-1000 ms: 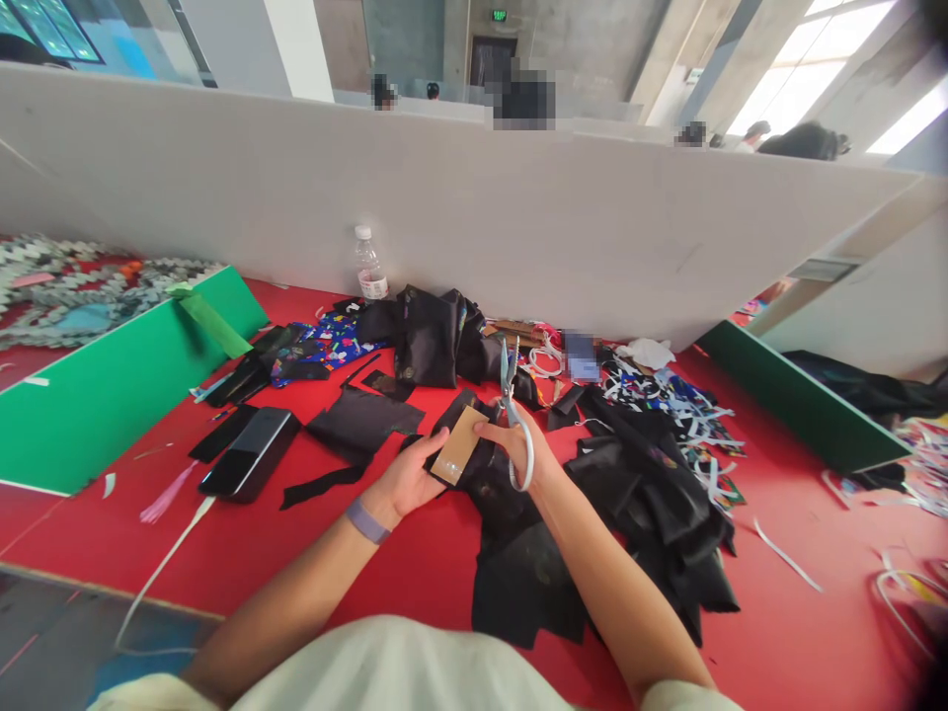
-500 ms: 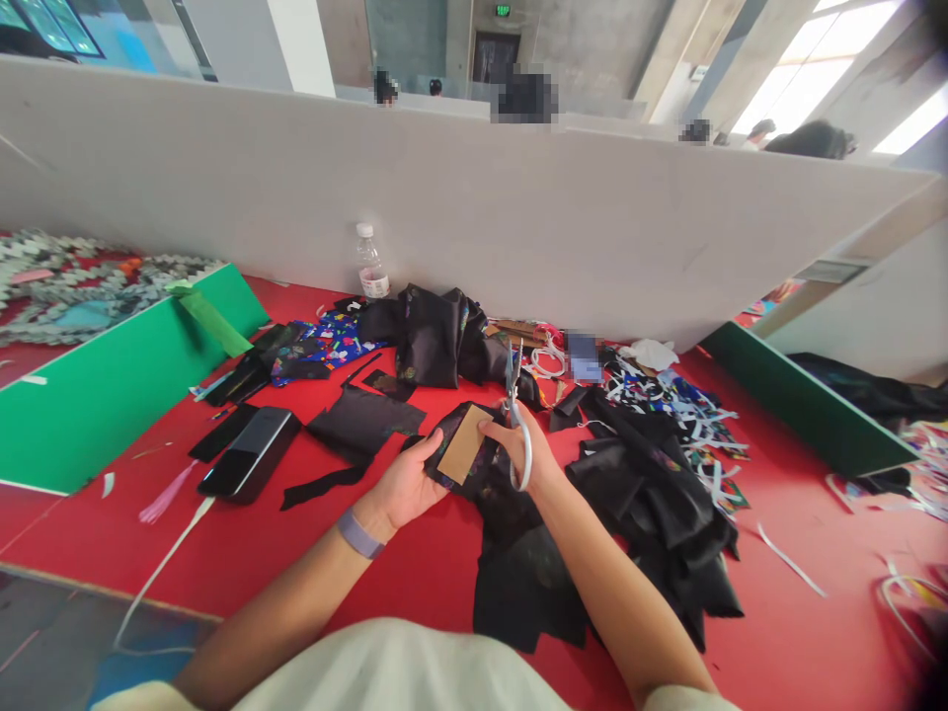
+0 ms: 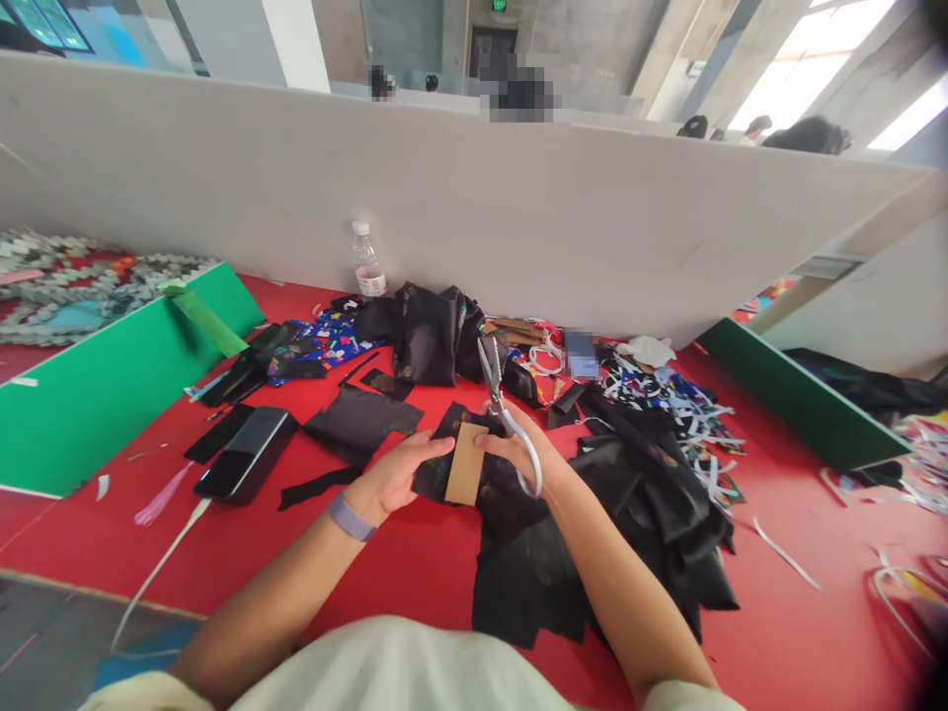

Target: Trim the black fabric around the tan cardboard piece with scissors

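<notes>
My left hand (image 3: 400, 472) pinches the left side of a piece of black patterned fabric (image 3: 431, 483), thumb on top and fingers underneath. A tan cardboard rectangle (image 3: 465, 466) lies on that fabric. My right hand (image 3: 527, 449) presses its thumb on the cardboard's upper right part, its other fingers mostly hidden. White-handled scissors (image 3: 527, 449) hang from the same hand, their blades (image 3: 490, 370) pointing up and away from me, slightly parted. Below, more black fabric (image 3: 529, 583) is spread on the red table (image 3: 400, 583).
Heaped black fabric (image 3: 652, 494) lies right, beside white and coloured scraps (image 3: 688, 405). Flat black fabric (image 3: 362, 423) and a black device (image 3: 248, 454) with a white cable are left. A bottle (image 3: 368, 262) stands against the grey partition (image 3: 518, 217). Green dividers (image 3: 125, 385) flank the table.
The cardboard has turned more upright in view. The scissors have swung, their blades now tilting left. Between my hands, the fabric shows more to the cardboard's left.
</notes>
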Motion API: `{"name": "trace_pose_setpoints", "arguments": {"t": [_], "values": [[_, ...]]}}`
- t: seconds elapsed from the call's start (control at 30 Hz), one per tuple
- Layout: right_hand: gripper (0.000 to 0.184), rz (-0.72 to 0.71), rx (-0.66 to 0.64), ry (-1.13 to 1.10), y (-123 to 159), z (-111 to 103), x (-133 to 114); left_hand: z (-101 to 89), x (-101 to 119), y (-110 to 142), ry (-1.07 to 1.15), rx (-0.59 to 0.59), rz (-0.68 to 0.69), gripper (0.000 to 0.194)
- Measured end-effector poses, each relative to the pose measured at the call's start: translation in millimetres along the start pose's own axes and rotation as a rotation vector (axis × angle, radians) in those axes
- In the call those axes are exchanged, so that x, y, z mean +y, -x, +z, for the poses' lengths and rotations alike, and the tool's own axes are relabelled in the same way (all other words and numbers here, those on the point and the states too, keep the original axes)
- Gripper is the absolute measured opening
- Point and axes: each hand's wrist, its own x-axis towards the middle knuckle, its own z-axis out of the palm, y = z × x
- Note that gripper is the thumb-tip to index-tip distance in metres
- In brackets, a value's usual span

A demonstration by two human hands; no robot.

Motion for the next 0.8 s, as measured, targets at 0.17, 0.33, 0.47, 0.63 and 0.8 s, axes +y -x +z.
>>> {"name": "trace_pose_setpoints", "arguments": {"t": [0.17, 0.33, 0.47, 0.63, 0.8], "values": [[0.029, -0.024, -0.049, -0.014, 1.4, -1.9, -3.1, 6.9, -2.1, 3.0, -0.130, -0.010, 0.010, 0.037], [0.028, -0.023, -0.034, 0.009, -0.2, 0.2, -0.4, 12.4, -14.2, -2.4, -0.223, 0.089, 0.165, 0.034], [0.028, 0.011, 0.003, 0.010, -2.3, 2.2, 2.5, 14.3, -17.0, -3.9, -0.211, 0.117, 0.161, 0.028], [0.027, 0.018, 0.031, -0.044, -4.2, 2.5, 4.4, 12.9, -22.4, -6.0, -0.157, 0.122, 0.121, 0.025], [0.028, 0.053, -0.010, -0.054, -4.8, -0.1, 2.6, 13.3, -22.4, -4.6, -0.114, 0.114, 0.055, 0.029]]}}
